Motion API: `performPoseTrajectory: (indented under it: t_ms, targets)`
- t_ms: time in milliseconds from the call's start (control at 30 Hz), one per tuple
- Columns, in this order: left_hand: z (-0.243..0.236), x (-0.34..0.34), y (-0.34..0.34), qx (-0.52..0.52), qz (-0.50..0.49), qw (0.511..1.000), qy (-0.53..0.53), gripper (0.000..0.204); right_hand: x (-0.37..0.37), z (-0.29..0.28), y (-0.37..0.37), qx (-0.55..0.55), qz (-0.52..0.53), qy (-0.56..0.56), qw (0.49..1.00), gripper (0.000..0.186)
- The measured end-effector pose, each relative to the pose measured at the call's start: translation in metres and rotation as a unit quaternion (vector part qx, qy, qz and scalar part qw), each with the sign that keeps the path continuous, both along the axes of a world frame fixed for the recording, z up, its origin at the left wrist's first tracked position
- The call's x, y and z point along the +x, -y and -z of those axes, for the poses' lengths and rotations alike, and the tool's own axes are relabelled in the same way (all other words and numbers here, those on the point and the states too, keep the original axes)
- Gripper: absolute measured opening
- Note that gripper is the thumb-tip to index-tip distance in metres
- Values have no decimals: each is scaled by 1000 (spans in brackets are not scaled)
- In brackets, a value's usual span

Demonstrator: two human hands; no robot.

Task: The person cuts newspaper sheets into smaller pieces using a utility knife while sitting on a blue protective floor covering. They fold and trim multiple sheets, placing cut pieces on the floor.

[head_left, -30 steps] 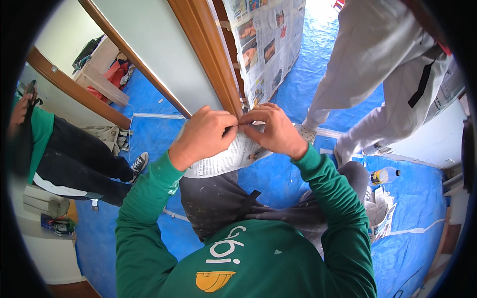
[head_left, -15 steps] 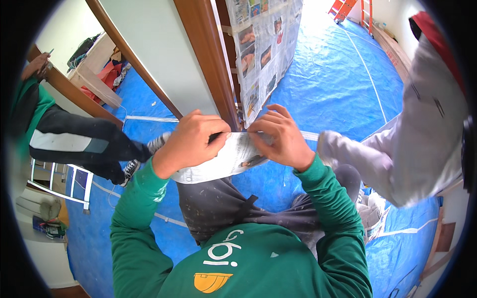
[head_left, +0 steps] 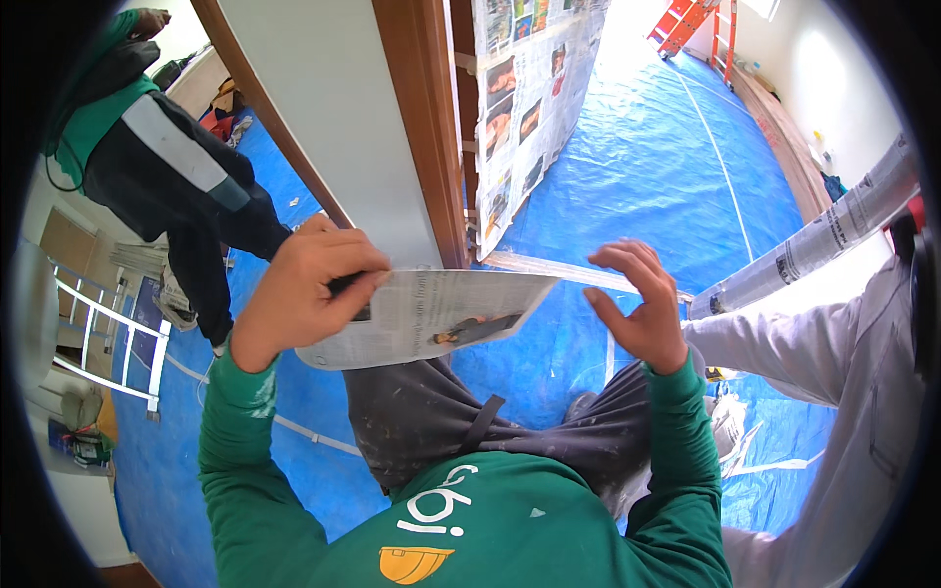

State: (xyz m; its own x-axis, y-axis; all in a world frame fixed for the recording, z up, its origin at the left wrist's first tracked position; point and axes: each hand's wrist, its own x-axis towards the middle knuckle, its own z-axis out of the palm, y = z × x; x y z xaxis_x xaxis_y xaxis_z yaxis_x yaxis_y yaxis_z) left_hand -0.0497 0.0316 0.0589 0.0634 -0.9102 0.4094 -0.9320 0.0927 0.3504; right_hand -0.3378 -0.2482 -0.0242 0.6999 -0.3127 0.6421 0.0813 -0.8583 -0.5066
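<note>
A piece of newspaper (head_left: 421, 318) hangs in front of me, its upper left edge pinched between the thumb and fingers of my left hand (head_left: 319, 279). Its right end is loose. My right hand (head_left: 642, 304) is off the paper, a little to its right, with thumb and fingers spread and nothing in them. Just beyond the paper stands the brown wooden door frame (head_left: 421, 127). Beside it is a door panel covered in taped newspaper (head_left: 534, 108).
Blue plastic sheeting (head_left: 647, 167) covers the floor, with white tape lines. A person in dark trousers (head_left: 186, 186) walks at left near a white ladder (head_left: 113, 338). At right, a person in grey trousers (head_left: 833, 392) stands close by a newspaper-wrapped post (head_left: 814, 235). An orange ladder (head_left: 681, 24) stands far off.
My right hand has let go of the newspaper and moved right, its fingers spreading. My left hand has shifted left with the paper. Both people nearby have changed position.
</note>
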Motion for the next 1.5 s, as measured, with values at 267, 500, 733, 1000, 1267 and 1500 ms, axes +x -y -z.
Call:
performPoseTrajectory:
  t_ms: [267, 500, 733, 1000, 1267, 1500]
  targets:
    - [15, -35, 41, -72, 43, 996, 29, 11, 56, -37, -54, -147, -59, 5, 987, 17]
    - [20, -36, 39, -99, 41, 993, 54, 10, 59, -28, -57, -129, -71, 18, 989, 19]
    - [17, -42, 45, -97, 48, 993, 49, 11, 59, -25, -59, -147, -76, 41, 985, 24]
    - [12, -45, 53, -90, 68, 991, 65, 9, 50, -25, -50, -141, -78, 29, 986, 18]
    - [-7, -34, 29, -86, 55, 992, 74, 9, -17, -7, -12, -106, -33, -30, 993, 19]
    - [-18, -27, 17, -112, 24, 992, 44, 11, -77, -16, 15, -21, 90, -59, 994, 22]
